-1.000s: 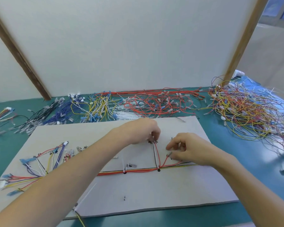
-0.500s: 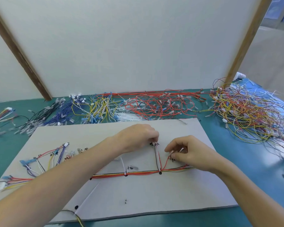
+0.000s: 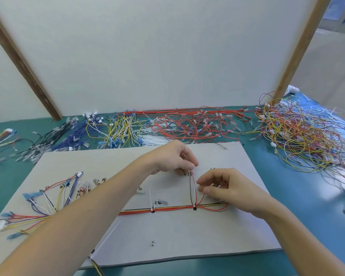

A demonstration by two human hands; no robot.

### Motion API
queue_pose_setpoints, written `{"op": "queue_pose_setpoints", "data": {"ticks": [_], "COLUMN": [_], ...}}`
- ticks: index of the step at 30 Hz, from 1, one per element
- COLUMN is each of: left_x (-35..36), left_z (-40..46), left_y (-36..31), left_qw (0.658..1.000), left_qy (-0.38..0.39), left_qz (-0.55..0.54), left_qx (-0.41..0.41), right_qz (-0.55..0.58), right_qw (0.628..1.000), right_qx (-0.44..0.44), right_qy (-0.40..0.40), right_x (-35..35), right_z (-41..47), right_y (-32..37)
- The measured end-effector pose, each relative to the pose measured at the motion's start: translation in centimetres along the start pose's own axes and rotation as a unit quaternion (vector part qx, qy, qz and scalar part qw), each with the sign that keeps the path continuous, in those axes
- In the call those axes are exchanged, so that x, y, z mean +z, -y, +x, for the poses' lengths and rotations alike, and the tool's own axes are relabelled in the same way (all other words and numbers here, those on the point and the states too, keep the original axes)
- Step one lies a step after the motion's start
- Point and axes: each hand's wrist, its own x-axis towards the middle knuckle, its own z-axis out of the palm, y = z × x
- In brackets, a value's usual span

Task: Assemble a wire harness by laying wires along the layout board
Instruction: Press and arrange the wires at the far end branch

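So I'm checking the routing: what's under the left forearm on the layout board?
The left forearm crosses the layout board and covers part of the wire bundle and some handwritten labels. What they read there is hidden.

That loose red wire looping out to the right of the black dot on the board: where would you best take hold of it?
Pinch the red wire loop at its free curved bend, coming from above and from the right. There it bows clear of the main bundle; nearer the black dot it crowds other wires. The right hand hovers closest.
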Motion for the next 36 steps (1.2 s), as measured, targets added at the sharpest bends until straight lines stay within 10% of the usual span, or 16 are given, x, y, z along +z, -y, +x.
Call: {"op": "queue_pose_setpoints", "data": {"ticks": [7,19,36], "left_x": [-0.5,1.3,7.2], "left_z": [-3.3,-6.5,-6.4], "left_y": [-0.2,-0.7,-3.3], "left_qw": [0.994,0.986,0.959], "left_qy": [-0.014,0.007,-0.041], "left_qz": [-0.084,-0.145,0.279], "left_qx": [0.063,0.078,0.012], "right_qz": [-0.11,-0.34,-0.439], "right_qw": [0.986,0.936,0.898], "right_qx": [0.007,0.04,0.022], "right_qy": [-0.125,-0.084,-0.031], "right_x": [-5.1,-6.3,-5.7], "right_z": [-2.8,-6.6,-6.5], "right_y": [0.1,-2.7,-2.7]}}
